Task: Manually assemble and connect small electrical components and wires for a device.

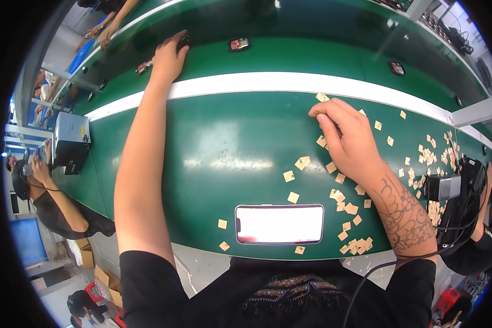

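Note:
My left hand (170, 59) reaches across the white rail to the green strip beyond it. Its thumb and fingers close around a small black device (186, 41), partly hidden by the hand. Just beside that wrist lies another small device, red and silver (144, 67). Over the green tabletop, my right hand (344, 131) is curled, thumb against the fingers; what they hold, if anything, is hidden. Close to its fingertips, a small pale-yellow square piece (322, 97) lies by the rail. Many similar pieces are scattered under and around the right forearm.
A phone (279, 224) with a bright white screen lies before me. Beyond the white rail (257, 82) sit black-and-red devices (239, 44). A grey-black box (71, 143) stands left; a small dark box (443, 188) stands right, with a black cable (388, 264) nearby. Other people work on both sides.

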Motion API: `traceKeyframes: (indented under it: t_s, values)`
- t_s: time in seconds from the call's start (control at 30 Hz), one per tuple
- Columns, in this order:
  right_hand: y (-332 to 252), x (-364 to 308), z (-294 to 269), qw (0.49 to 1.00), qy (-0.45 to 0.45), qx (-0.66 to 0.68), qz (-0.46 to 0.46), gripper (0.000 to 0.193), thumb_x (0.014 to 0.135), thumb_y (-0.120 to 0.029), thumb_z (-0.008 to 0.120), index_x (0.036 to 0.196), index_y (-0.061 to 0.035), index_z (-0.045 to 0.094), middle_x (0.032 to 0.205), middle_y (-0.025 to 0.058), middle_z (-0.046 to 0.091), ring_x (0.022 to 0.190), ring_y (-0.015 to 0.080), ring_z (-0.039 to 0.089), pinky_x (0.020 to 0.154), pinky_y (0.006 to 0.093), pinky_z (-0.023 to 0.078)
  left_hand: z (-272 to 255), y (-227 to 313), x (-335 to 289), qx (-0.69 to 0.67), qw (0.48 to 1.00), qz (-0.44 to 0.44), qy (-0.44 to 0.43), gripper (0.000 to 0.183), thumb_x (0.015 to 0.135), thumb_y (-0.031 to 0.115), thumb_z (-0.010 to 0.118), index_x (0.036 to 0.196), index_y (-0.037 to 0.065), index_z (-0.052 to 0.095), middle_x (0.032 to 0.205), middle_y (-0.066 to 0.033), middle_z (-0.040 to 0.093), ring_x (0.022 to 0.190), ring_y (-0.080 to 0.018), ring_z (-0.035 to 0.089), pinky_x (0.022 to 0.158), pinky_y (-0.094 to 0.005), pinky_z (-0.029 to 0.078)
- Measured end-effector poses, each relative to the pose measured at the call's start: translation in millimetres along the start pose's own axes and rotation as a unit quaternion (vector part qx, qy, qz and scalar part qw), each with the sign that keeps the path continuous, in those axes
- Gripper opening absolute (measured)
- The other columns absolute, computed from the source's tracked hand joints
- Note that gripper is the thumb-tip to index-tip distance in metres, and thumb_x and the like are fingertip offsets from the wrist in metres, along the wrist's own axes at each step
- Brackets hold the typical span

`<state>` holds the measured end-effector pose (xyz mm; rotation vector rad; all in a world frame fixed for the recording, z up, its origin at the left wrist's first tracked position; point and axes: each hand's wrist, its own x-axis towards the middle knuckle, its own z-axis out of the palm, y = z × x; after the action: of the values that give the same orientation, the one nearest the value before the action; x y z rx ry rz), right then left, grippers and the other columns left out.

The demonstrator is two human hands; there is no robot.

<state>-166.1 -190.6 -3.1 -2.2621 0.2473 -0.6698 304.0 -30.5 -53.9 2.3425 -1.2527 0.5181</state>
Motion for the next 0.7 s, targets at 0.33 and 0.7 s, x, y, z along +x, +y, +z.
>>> traceKeyframes:
  t_s: [0.33, 0.7]
  values:
    - [6, 0, -6, 1.000, 0.014, -0.018, -0.003, 0.010, 0.105, -0.003, 0.060, 0.109, 0.0001, 0.068, 0.098, 0.0141, 0.070, 0.078, 0.0301, 0.068, 0.073, 0.0376, 0.054, -31, 100, -14, -0.129, 0.991, 0.030, 0.019, 0.036, 0.108, 0.015, 0.061, 0.144, 0.012, 0.063, 0.121, -0.0237, 0.065, 0.111, -0.0375, 0.067, 0.101, -0.0437, 0.054]
    - [-2, 4, -5, 1.000, -0.011, 0.005, -0.025, 0.011, 0.102, 0.002, 0.063, 0.109, -0.0009, 0.070, 0.095, 0.0123, 0.066, 0.075, 0.0256, 0.066, 0.067, 0.0358, 0.053, -105, 256, -144, -0.287, 0.914, 0.166, -0.234, 0.051, 0.088, 0.004, 0.081, 0.136, 0.011, 0.066, 0.120, -0.0128, 0.057, 0.112, -0.0326, 0.060, 0.097, -0.0428, 0.053]
